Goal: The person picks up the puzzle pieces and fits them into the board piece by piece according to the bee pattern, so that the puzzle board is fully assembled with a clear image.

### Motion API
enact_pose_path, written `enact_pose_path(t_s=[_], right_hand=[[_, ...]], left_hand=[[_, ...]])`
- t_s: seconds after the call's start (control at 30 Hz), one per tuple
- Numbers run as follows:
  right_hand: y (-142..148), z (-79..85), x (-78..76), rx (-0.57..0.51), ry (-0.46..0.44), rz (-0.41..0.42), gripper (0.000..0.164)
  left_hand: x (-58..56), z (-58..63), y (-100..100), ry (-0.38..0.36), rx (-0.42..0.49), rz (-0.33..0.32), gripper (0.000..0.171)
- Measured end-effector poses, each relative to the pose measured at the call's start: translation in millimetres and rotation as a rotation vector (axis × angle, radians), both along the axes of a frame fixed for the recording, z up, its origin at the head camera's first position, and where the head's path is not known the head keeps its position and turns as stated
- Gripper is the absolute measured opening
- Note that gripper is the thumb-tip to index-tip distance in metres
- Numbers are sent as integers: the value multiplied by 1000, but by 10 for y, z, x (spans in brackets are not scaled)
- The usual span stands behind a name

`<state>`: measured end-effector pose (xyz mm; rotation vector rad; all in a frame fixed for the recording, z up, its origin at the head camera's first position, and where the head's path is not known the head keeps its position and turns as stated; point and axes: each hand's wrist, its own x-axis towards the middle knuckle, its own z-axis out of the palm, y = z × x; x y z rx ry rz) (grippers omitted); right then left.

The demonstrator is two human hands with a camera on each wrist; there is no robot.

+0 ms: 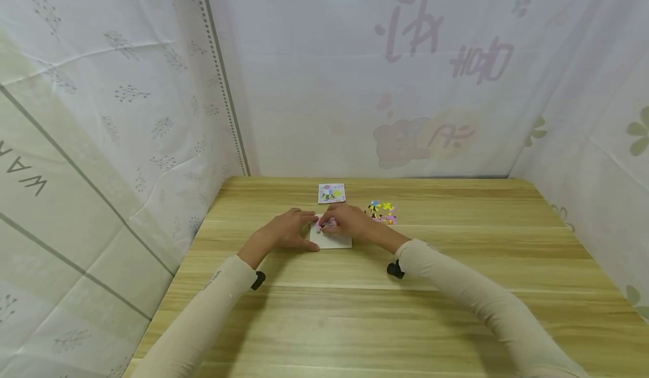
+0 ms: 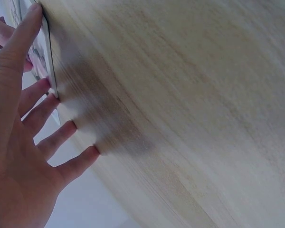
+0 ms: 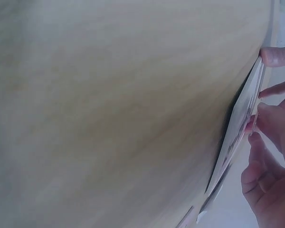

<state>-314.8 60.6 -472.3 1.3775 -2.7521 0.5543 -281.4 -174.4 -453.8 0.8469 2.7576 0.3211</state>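
A small white puzzle board (image 1: 334,242) lies on the wooden table, with pink printed pieces in its upper part. My left hand (image 1: 290,230) is at its left side. The thumb and some fingertips touch the board's edge, while the other fingers spread onto the tabletop, as the left wrist view shows. Over the board, my right hand (image 1: 350,221) pinches a thin puzzle piece (image 3: 255,122) between thumb and fingertip. The right wrist view has this piece edge-on, so its print is hidden. The right hand also covers part of the board.
Loose yellow, black and pink puzzle pieces (image 1: 387,219) lie in a pile right of the board. Behind the board is a square picture card (image 1: 332,194) with a bee on it. Printed curtains (image 1: 314,85) hang close round the table's back and sides.
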Motion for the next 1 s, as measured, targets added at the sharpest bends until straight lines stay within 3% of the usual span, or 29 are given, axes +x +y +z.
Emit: enact_pose_path(t_s=[0.57, 1.0], right_hand=[[-87, -83, 1, 76, 0, 10, 22], [-110, -43, 8, 86, -3, 33, 22]], left_hand=[[0, -31, 4, 3, 3, -3, 93], [-10, -13, -4, -7, -5, 3, 91]])
